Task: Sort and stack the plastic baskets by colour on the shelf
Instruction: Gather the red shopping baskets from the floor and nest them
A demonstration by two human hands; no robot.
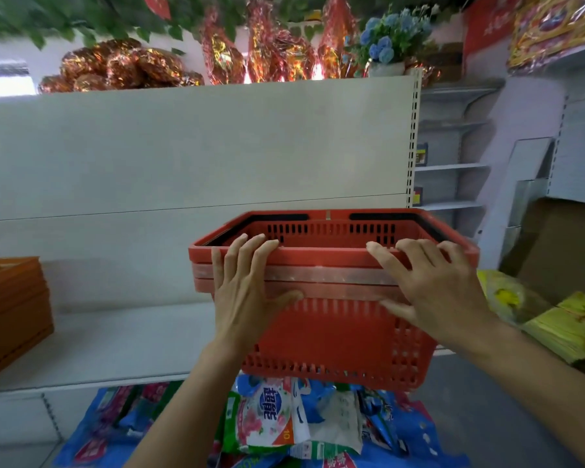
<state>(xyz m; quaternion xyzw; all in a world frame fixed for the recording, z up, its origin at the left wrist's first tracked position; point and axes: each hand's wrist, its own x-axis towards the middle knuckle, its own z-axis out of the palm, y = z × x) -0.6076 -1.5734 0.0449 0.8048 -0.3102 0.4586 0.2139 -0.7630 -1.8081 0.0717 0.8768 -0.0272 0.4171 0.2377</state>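
I am looking at a stack of red baskets [335, 319] held up in front of a white shelf [115, 342], and I count three rims nested one on top of another, so it seems to be three baskets, though I cannot tell for sure. The plastic is a flat brick red, the near wall solid in the middle with rows of small slots along the bottom edge and up the right corner, and the far inner wall shows a band of dark slots under the rim. Black handles [395, 217] lie folded flat against the top rim. A pale strip of glare or tape runs across the middle rims; blur keeps me from saying which. The stack's bottom hangs past the front edge of the shelf, over a heap of bright packets [274, 420] lower down, and I cannot tell whether its far edge rests on the shelf board. My left hand [244, 298] lies against the near wall with fingers spread and hooked over the top rim, the thumb pressed flat on the wall below the rims. My right hand [436, 292] does likewise on the right part of the rim, fingers fanned wide and curled over the edge, thumb against the wall. An orange stack [11, 312] of crate-like things sits at the shelf's left end, well apart from the red one.
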